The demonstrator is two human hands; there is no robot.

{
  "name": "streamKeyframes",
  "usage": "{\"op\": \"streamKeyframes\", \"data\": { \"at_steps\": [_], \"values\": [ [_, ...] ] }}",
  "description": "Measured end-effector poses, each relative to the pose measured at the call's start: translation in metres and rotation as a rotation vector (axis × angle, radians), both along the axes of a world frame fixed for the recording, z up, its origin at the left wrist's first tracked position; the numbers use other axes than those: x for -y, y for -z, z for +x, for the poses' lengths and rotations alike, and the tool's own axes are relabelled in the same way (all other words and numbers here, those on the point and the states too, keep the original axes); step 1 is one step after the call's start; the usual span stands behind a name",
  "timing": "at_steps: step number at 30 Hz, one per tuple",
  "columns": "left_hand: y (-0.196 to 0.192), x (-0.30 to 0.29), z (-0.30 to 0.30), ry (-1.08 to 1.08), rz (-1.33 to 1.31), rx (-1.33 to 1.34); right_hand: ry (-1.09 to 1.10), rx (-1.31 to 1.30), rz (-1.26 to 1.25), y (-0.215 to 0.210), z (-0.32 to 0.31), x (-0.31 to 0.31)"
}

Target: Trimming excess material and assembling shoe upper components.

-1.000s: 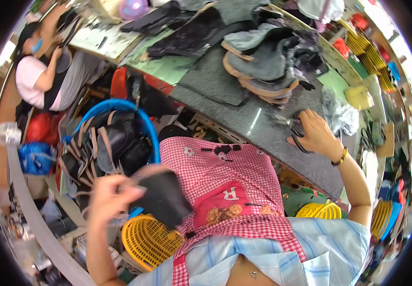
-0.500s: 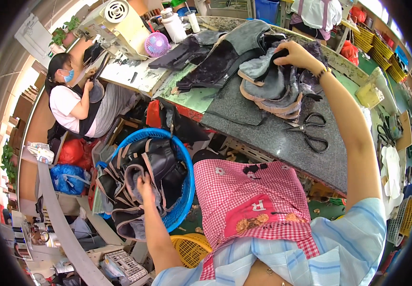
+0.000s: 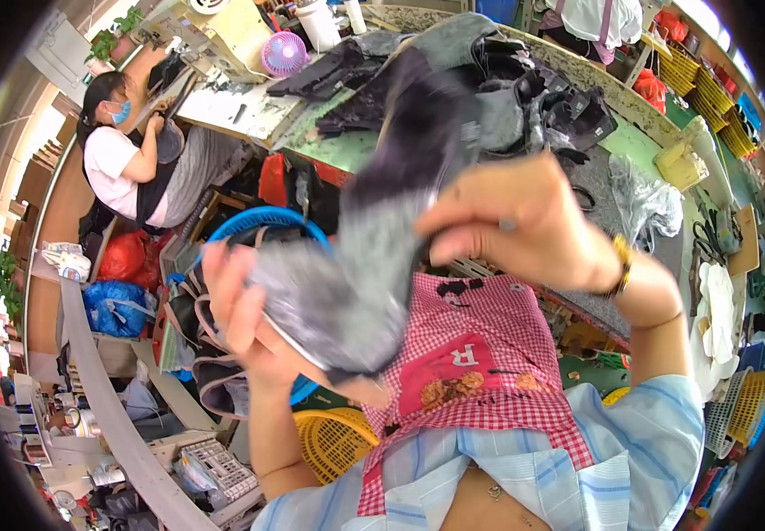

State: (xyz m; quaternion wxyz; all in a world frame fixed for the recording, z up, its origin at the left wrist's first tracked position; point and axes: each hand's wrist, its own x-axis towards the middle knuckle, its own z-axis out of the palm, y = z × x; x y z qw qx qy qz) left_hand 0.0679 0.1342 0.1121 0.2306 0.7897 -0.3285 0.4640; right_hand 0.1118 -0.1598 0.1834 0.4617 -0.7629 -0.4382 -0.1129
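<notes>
Raised in front of my apron is a blurred grey and black plush piece (image 3: 373, 239), shaped like a boot lining or upper; I cannot tell which. My left hand (image 3: 254, 323) holds its lower left part, fingers bent round the edge. On the other side my right hand (image 3: 511, 217) pinches the piece's right edge between thumb and fingers. Behind it on the table lie more grey and black plush pieces (image 3: 502, 115). The blue basket (image 3: 267, 215) of dark boot pieces is partly covered by my left hand and the plush piece.
A scissors handle (image 3: 584, 196) shows behind my right hand. Clear plastic (image 3: 643, 203) lies on the table's right side. A yellow basket (image 3: 338, 442) stands below my left forearm. At the left, a co-worker (image 3: 134, 155) sits near a sewing machine (image 3: 214, 40) and a small pink fan (image 3: 284, 55).
My left hand has risen out of the blue basket. My right hand has come from the table pile toward me, and both hands now hold the plush piece up. The stacked pieces are gone from the table's front.
</notes>
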Motion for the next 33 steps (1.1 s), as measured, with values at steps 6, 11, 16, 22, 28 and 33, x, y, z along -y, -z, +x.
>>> {"op": "streamKeyframes", "data": {
  "at_steps": [6, 11, 16, 22, 28, 33],
  "values": [
    [0.002, 0.034, -0.036, 0.107, -0.369, -1.188, -0.086, -0.599, -0.132, 0.116, -0.076, 0.038],
    [0.127, 0.064, -0.06, 0.291, -0.913, -1.811, -0.188, -0.813, -0.353, 0.127, -0.094, 0.062],
    [0.102, 0.073, -0.039, 0.568, -0.71, -1.719, -0.058, -1.107, -0.18, 0.139, -0.093, 0.04],
    [0.068, 0.076, -0.018, 0.556, -0.146, -1.389, -0.1, -1.3, -0.187, 0.135, -0.09, 0.019],
    [0.092, 0.083, -0.034, 0.894, -0.22, -1.251, 0.069, -1.39, 0.128, 0.158, -0.109, 0.032],
    [0.083, 0.099, -0.025, 0.571, -0.263, -1.985, 0.058, -0.988, -0.018, 0.148, -0.112, 0.032]
  ]
}}
